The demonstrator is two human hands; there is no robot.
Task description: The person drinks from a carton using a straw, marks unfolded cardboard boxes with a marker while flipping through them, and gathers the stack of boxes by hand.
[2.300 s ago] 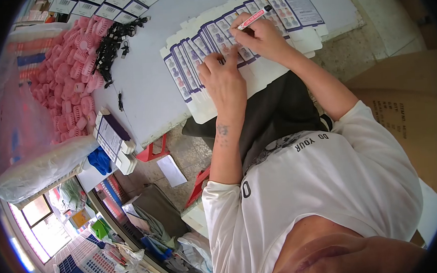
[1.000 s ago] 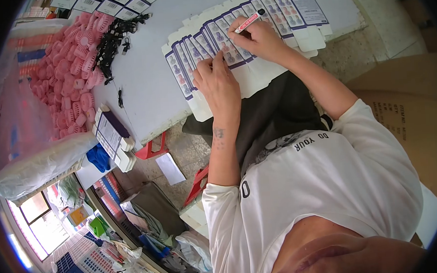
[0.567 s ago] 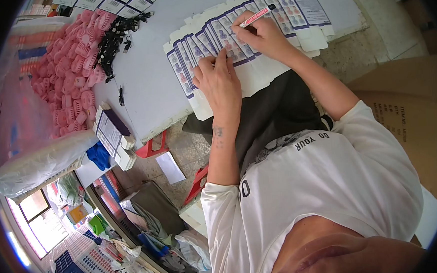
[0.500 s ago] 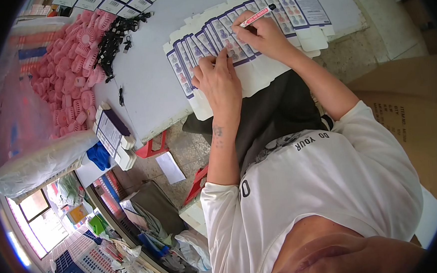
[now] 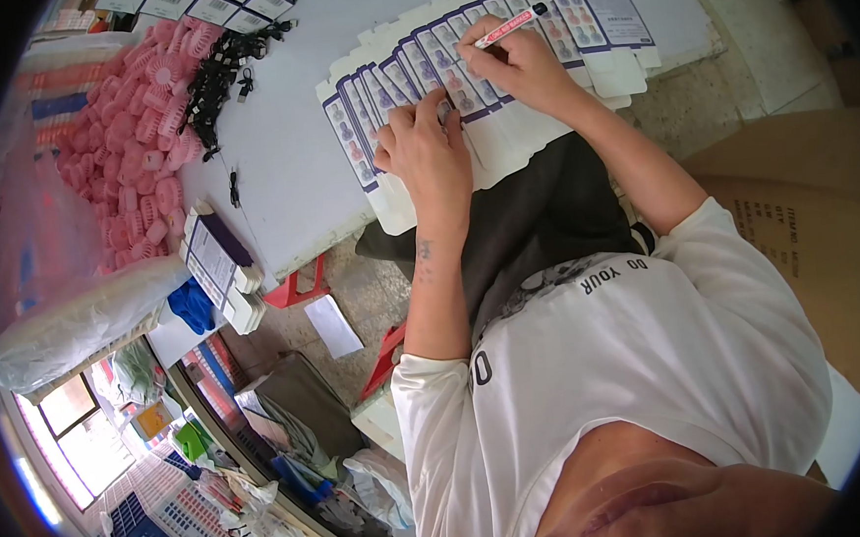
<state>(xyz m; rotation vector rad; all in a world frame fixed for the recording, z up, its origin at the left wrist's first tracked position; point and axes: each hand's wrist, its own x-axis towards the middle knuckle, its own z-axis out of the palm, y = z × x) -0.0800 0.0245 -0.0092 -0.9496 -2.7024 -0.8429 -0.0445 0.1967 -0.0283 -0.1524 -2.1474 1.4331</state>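
A row of overlapping flat-folded boxes (image 5: 596,7) lies fanned along the table edge, white and purple with small coloured product pictures. My left hand (image 5: 423,151) rests on the left part of the row, fingers apart and bent onto the printed faces. Between the thumb and fingers of my right hand (image 5: 521,71) is a white and red marker pen (image 5: 504,30). Its black end points up and to the right. The right hand sits over the middle-right boxes; its lower fingers are curled, and the pen's other end is hidden at the fingers.
Pink handheld fans (image 5: 137,139) are heaped on the table (image 5: 289,129) at left, beside black cables (image 5: 226,79). A stack of folded boxes (image 5: 218,262) lies near the table corner. Barcoded boxes (image 5: 217,8) stand at the back. A large brown carton (image 5: 792,227) is at right.
My left hand's fingers have shifted slightly on the boxes. My right hand still holds the marker pen, which has tilted and moved only a little. The view has drifted slightly.
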